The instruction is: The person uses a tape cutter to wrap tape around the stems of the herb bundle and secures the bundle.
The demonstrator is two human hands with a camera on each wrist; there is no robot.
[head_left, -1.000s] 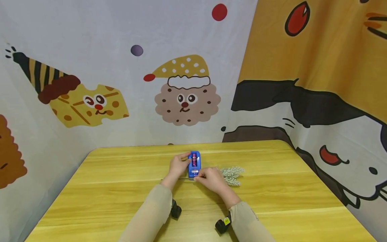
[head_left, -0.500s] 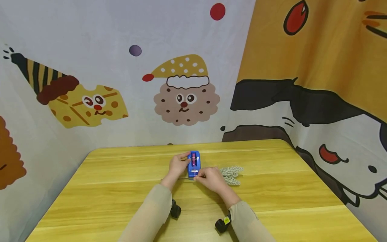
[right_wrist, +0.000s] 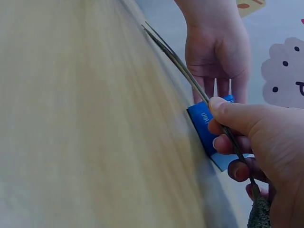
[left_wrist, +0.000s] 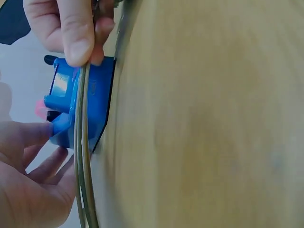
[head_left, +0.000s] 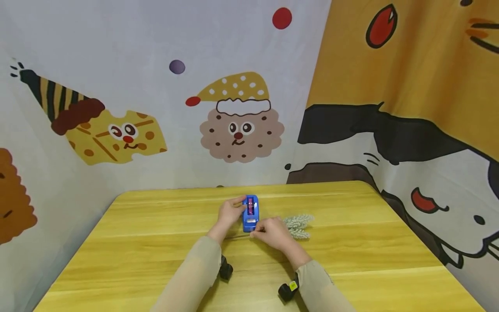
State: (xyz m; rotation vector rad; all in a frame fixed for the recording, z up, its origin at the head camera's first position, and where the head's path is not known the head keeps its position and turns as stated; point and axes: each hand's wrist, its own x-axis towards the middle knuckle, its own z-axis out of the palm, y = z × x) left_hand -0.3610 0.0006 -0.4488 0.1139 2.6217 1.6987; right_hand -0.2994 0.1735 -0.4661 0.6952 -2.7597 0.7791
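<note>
A blue tape dispenser (head_left: 250, 217) with a pink-cored roll stands near the table's middle. My left hand (head_left: 230, 214) holds its left side, thumb and fingers on the body in the left wrist view. Between right thumb and fingertips, my right hand (head_left: 273, 232) pinches the thin stems (left_wrist: 81, 142) of a small bunch of dried wheat. These stems cross in front of the dispenser's near end, pointing left. Pale green ears (head_left: 298, 225) stick out to the right behind the right hand. In the right wrist view, part of the dispenser is hidden by the right fingers.
The light wooden table (head_left: 374, 260) has rounded far corners. A cartoon-printed curtain (head_left: 156, 86) hangs right behind it and along both sides. Black wrist cameras (head_left: 287, 292) sit under both sleeves.
The right hand and the wheat stems have shifted slightly toward the person, showing more of the dispenser's near end. The left hand and dispenser stay in place.
</note>
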